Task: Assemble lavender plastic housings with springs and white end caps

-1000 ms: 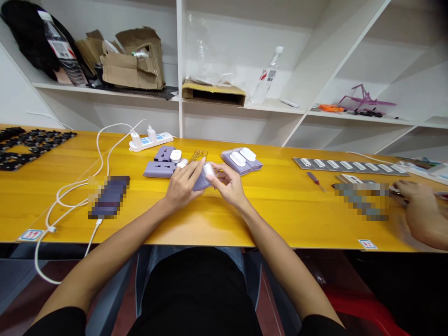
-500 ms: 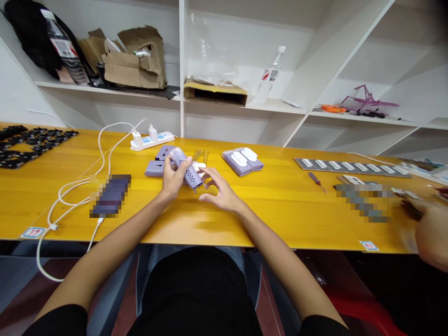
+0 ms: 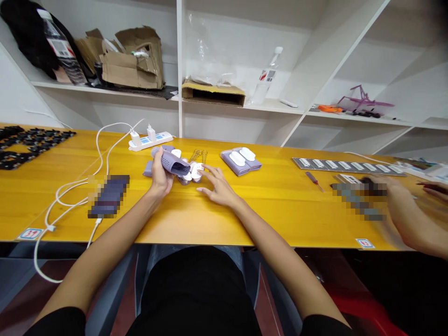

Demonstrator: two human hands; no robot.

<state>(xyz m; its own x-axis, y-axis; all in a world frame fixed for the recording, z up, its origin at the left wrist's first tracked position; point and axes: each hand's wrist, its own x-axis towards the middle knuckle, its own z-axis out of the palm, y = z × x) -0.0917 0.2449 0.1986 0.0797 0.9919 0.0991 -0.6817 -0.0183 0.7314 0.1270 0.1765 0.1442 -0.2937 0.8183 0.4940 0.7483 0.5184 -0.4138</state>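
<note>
- In your head view, take the white power strip (image 3: 151,141) as landmark: the dark phone (image 3: 109,196) with its white cable (image 3: 98,225) lies left of it, nearer you.
- Right of the strip sit two springs (image 3: 200,156), then a purple block with two white caps (image 3: 241,163); well farther right, a screwdriver (image 3: 314,180) and a co-worker's blurred hand (image 3: 397,193).
- Your left hand (image 3: 161,179), just nearer than the strip, is clamped around the perforated purple shell (image 3: 170,162), its open end facing right, partly hiding purple housings (image 3: 147,169).
- Your right hand (image 3: 220,187) reaches in palm down, thumb and fingers apart, at white socket pieces (image 3: 197,171) right of the strip; you cannot tell whether they touch.
</note>
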